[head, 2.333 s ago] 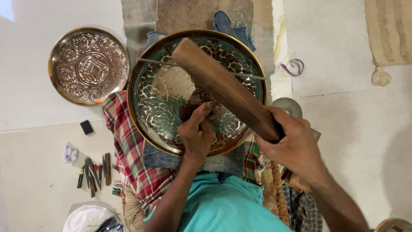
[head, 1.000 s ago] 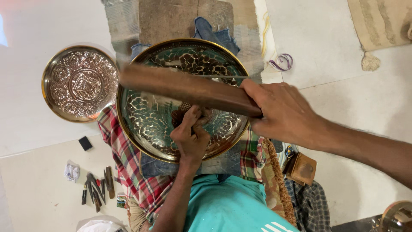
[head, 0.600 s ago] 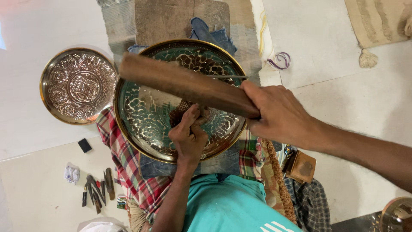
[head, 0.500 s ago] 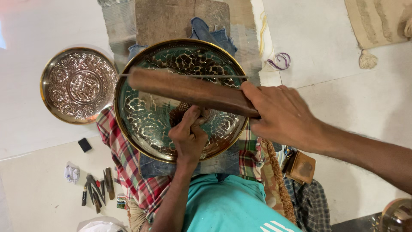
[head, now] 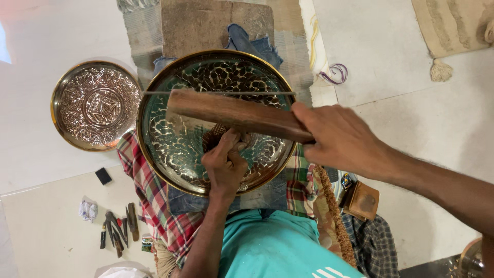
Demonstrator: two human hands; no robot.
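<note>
A large round brass plate [head: 149,154] with an embossed leaf pattern lies on my lap, over a plaid cloth [head: 154,206]. My left hand [head: 225,166] rests on the plate's middle, fingers closed round a small dark punch [head: 215,136] standing on the metal. My right hand [head: 342,139] grips one end of a long brown wooden bat [head: 231,112]. The bat reaches leftward across the plate, just above the punch and my left fingers. A thin rod or wire [head: 154,93] runs straight across the plate above the bat.
A smaller embossed brass plate [head: 96,105] lies on the floor at left. Several small metal tools [head: 118,231] and a black block [head: 103,176] lie at lower left. A wooden block [head: 200,25] and denim rag [head: 247,44] sit beyond the big plate. A brown pouch [head: 363,200] is at right.
The wooden bat has swung from stretching far over the plate's left rim to a shorter, lower reach just over the punch. My left hand has stayed on the punch.
</note>
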